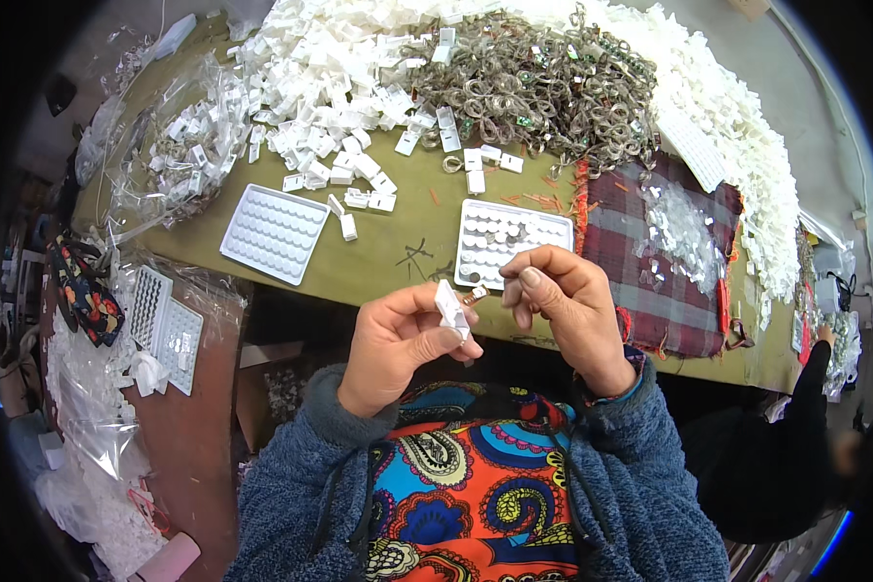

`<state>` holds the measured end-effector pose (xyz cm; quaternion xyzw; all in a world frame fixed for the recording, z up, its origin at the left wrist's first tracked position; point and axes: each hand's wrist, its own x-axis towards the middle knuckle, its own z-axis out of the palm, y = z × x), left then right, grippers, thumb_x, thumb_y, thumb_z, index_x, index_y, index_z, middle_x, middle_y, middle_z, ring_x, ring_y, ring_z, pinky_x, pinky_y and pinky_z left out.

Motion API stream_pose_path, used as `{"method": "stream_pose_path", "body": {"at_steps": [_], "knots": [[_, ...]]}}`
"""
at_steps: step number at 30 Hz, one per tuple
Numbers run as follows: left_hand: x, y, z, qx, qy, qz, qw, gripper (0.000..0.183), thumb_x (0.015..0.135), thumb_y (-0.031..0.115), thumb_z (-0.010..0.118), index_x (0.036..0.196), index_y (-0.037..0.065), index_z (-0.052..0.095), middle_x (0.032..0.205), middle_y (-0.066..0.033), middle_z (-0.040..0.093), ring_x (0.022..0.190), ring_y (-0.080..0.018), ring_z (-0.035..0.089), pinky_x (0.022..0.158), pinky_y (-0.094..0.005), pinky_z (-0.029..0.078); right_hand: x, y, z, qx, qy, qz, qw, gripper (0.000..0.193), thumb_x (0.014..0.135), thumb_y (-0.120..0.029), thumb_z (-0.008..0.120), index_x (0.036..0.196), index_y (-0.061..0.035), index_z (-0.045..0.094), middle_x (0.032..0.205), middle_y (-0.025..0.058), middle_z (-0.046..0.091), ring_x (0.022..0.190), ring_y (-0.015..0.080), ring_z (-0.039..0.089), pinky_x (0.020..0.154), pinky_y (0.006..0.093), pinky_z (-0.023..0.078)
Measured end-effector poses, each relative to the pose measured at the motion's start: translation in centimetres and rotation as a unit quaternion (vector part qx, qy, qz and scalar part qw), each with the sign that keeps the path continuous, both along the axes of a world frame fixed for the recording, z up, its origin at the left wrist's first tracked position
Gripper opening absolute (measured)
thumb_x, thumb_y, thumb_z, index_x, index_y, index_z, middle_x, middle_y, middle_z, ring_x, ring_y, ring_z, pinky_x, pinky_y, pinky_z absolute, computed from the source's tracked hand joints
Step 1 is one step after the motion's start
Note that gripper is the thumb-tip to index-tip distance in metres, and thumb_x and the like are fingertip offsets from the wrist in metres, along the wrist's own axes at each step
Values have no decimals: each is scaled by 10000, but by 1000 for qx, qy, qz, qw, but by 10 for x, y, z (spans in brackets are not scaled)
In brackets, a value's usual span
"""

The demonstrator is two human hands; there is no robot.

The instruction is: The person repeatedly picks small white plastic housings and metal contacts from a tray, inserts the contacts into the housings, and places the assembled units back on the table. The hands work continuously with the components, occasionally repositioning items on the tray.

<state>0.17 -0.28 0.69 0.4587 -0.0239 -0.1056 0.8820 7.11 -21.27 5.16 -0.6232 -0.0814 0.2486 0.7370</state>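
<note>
Dark, hand-drawn strokes (pixel 416 258) mark the green bench (pixel 378 242) near its front edge, between two trays; a pale sheet (pixel 691 148) on the far right side may carry print, but it is too small to make out.

The person's left hand (pixel 398 335) grips a small white casing (pixel 448 308) between thumb and fingers, just off the front edge of the bench. A small coppery piece (pixel 475 294) sits beside the casing, at the fingertips. The right hand (pixel 572 306) is raised close by, fingers curled and thumb toward the fingertips (whether it pinches anything cannot be told), in front of the near right corner of the white tray (pixel 514 208) on that side. That tray has rows of round cups, some with silvery discs (pixel 500 236). The other tray (pixel 274 233) lies at the front edge to the left, its rows of rounded shapes facing up.

Green surface shows between the trays. Toward the far edge it meets heaped white casings (pixel 330 87) and a mound of coiled cables (pixel 543 82); reddish snippets (pixel 543 202) lie below the cables. A clear bag (pixel 179 175) takes up the left end, and a plaid cloth (pixel 611 228) reaches the front edge on the right, with clear bits (pixel 684 233) on it.
</note>
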Motion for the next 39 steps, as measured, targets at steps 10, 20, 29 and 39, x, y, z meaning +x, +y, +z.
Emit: {"method": "stream_pose_path", "body": {"at_steps": [10,20,29,39], "knots": [[-2,-5,-7,-53,23,-31,998,253,974,77,637,1190,-55,613,1076,-139,687,909,-218,719,766,-303,607,-22,16,-28,97,-18,-18,995,171,966,-54,648,1107,36,615,1009,58,669,978,128,642,898,294,538],[2,-6,-10,-64,33,43,996,215,956,47,654,1153,-24,607,1171,-156,672,977,-168,691,786,-285,602,-24,18,-33,149,-84,-78,982,160,987,-16,596,1132,34,554,1072,152,689,896,152,680,810,279,562],[16,1,3,190,-195,110,956,266,796,-42,787,1019,10,651,1063,-176,712,993,-222,677,857,-347,546,-19,15,-25,96,98,34,990,108,912,-17,704,993,54,706,800,79,685,608,71,551,531,200,439],[23,17,8,374,-358,53,854,271,717,-85,756,962,22,713,933,-110,745,837,-235,711,749,-324,572,-8,1,-22,33,187,105,976,125,907,-29,713,986,68,720,760,91,691,583,72,542,533,209,449]]}}
